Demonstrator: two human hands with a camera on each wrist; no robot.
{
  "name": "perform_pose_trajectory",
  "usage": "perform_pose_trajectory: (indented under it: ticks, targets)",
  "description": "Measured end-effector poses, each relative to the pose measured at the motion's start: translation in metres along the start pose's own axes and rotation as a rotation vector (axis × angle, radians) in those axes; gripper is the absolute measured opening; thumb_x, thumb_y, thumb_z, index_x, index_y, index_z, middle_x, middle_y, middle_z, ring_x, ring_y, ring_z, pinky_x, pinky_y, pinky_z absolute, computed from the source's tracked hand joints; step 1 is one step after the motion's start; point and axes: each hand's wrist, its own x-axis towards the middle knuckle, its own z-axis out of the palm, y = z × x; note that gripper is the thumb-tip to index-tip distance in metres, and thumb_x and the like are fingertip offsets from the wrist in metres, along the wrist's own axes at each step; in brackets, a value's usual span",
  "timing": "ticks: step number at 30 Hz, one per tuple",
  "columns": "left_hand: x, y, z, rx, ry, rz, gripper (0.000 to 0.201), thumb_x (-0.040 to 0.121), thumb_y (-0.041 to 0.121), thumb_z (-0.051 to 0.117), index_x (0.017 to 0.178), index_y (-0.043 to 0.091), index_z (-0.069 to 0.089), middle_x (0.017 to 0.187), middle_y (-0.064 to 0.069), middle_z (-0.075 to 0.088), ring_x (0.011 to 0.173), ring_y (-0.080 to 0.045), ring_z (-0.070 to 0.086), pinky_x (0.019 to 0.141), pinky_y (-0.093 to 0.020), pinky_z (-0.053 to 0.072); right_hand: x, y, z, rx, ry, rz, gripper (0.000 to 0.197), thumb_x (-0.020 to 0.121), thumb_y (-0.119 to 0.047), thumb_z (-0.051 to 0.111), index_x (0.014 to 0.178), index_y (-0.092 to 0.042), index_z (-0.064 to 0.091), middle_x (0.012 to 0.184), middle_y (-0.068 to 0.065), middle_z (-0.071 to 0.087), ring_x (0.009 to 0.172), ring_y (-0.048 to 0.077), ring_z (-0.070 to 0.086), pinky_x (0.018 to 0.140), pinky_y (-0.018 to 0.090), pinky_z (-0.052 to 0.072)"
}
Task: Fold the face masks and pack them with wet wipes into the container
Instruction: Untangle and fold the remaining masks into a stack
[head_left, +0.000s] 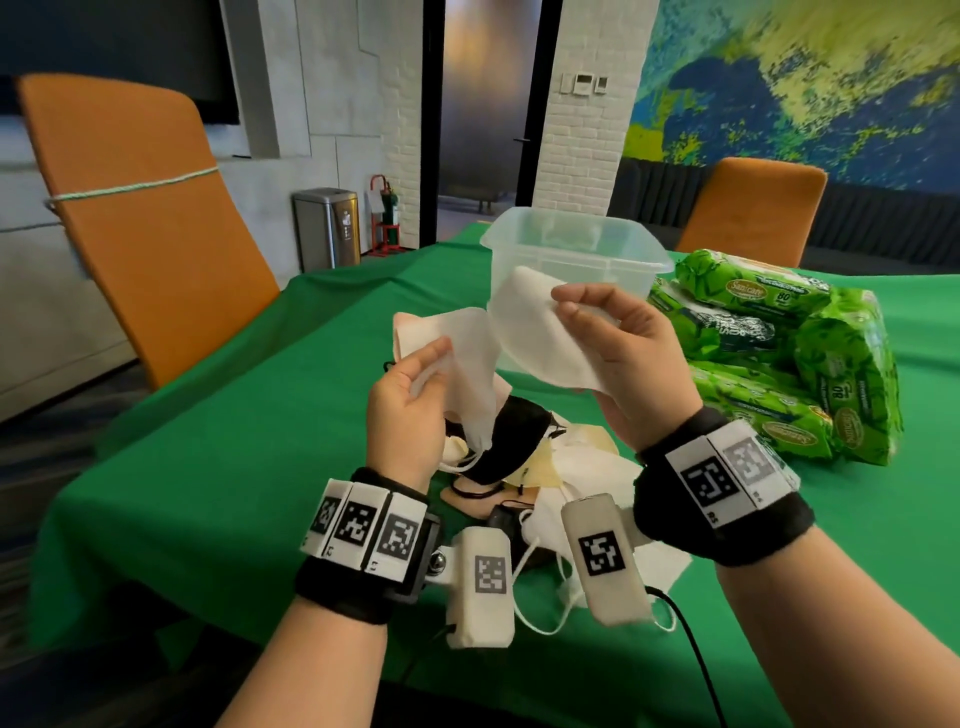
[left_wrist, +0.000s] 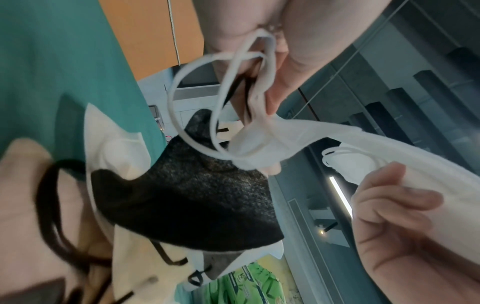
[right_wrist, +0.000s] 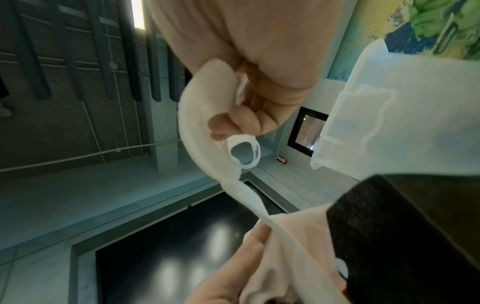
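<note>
From the head view, our left hand (head_left: 402, 410) and right hand (head_left: 631, 353) each pinch one end of a white mask (head_left: 524, 332), held up over the mask pile (head_left: 519, 467) before the empty container (head_left: 576, 249); wipe packs (head_left: 779, 353) lie right on the green table (head_left: 208, 467).

Left wrist: white ear loops (left_wrist: 207, 102) dangle above a black mask (left_wrist: 192, 195).

Right wrist: fingers (right_wrist: 233, 121) grip the mask's edge.

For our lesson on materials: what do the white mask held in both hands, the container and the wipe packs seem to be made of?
White mask: soft matte non-woven fabric, probably; it bends limply between the hands.
Container: frosted translucent plastic, likely; the background shows faintly through its walls.
Wipe packs: glossy printed plastic film, it seems; wrinkled, with highlights.
</note>
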Motion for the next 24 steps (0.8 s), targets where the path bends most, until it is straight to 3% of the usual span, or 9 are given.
perform_pose_trajectory:
  ticks: [2,4,8,11,13,16,19,22,24]
  targets:
    - [0.007,-0.001,-0.008,-0.021,0.011,-0.033,0.036,0.091,-0.005,0.049,0.123,0.009,0.057,0.121,-0.002,0.059,0.107,-0.008,0.056,0.082,-0.01,0.048,0.002,0.004,0.009,0.049,-0.028,0.054,0.016,0.089,-0.002,0.052,0.082,-0.012,0.063,0.069,-0.004,0.065,0.059,0.012,0.059,0.046,0.02,0.048]
    - [0.012,-0.003,-0.017,-0.016,0.021,-0.052,0.039,0.089,-0.004,0.052,0.126,0.01,0.055,0.127,-0.005,0.057,0.114,-0.014,0.055,0.094,-0.023,0.048,0.006,0.008,0.017,0.094,-0.06,0.118,0.016,0.09,-0.004,0.049,0.087,-0.011,0.063,0.068,-0.004,0.065,0.053,0.01,0.059,0.04,0.017,0.046]
    - [0.021,-0.007,-0.032,0.049,0.036,-0.064,0.046,0.086,-0.004,0.054,0.129,0.013,0.054,0.128,-0.004,0.054,0.116,-0.017,0.052,0.104,-0.038,0.042,0.013,0.012,0.027,0.186,-0.086,0.157,0.017,0.082,-0.005,0.054,0.097,-0.01,0.062,0.074,-0.002,0.068,0.057,0.01,0.06,0.043,0.016,0.046]
    - [0.024,-0.009,-0.038,0.081,0.011,-0.066,0.048,0.084,-0.002,0.06,0.128,0.015,0.053,0.133,-0.007,0.052,0.125,-0.023,0.048,0.107,-0.045,0.038,0.014,0.015,0.029,0.279,-0.163,0.153,0.048,0.058,-0.016,0.074,0.103,-0.008,0.061,0.078,-0.001,0.068,0.057,0.008,0.057,0.049,0.016,0.046]
    - [0.025,-0.005,-0.039,0.043,-0.016,-0.071,0.049,0.081,0.003,0.066,0.127,0.017,0.053,0.135,-0.009,0.051,0.127,-0.025,0.046,0.107,-0.048,0.036,0.014,0.018,0.03,0.317,-0.274,0.173,0.074,0.043,-0.02,0.089,0.109,-0.006,0.059,0.084,0.007,0.065,0.056,0.011,0.055,0.052,0.019,0.047]
    - [0.022,0.004,-0.036,-0.066,-0.059,-0.065,0.043,0.07,0.016,0.074,0.108,0.03,0.058,0.125,-0.004,0.059,0.12,-0.022,0.053,0.104,-0.045,0.042,0.011,0.022,0.028,0.284,-0.44,0.252,0.095,0.032,-0.017,0.093,0.116,-0.001,0.05,0.087,0.011,0.067,0.061,0.014,0.063,0.056,0.02,0.051]
    - [0.018,0.01,-0.031,-0.126,-0.091,-0.031,0.029,0.069,0.022,0.07,0.091,0.039,0.066,0.104,0.007,0.068,0.104,-0.016,0.062,0.086,-0.033,0.051,0.006,0.024,0.026,0.204,-0.558,0.335,0.098,0.033,-0.014,0.093,0.117,0.0,0.045,0.074,0.005,0.068,0.065,0.012,0.065,0.058,0.019,0.052]
    - [0.014,0.012,-0.029,-0.169,-0.088,-0.01,0.041,0.059,0.034,0.076,0.099,0.031,0.065,0.11,-0.003,0.068,0.106,-0.021,0.062,0.084,-0.032,0.052,0.005,0.024,0.019,0.142,-0.605,0.4,0.096,0.032,-0.012,0.093,0.115,-0.001,0.047,0.067,0.007,0.06,0.057,0.012,0.057,0.053,0.02,0.049]
    - [0.012,0.012,-0.026,-0.181,-0.103,-0.002,0.055,0.053,0.03,0.085,0.102,0.025,0.063,0.109,-0.003,0.067,0.105,-0.019,0.062,0.087,-0.031,0.052,0.006,0.022,0.014,0.073,-0.627,0.426,0.085,0.035,-0.004,0.091,0.11,-0.001,0.051,0.066,0.007,0.054,0.056,0.012,0.054,0.051,0.02,0.049]
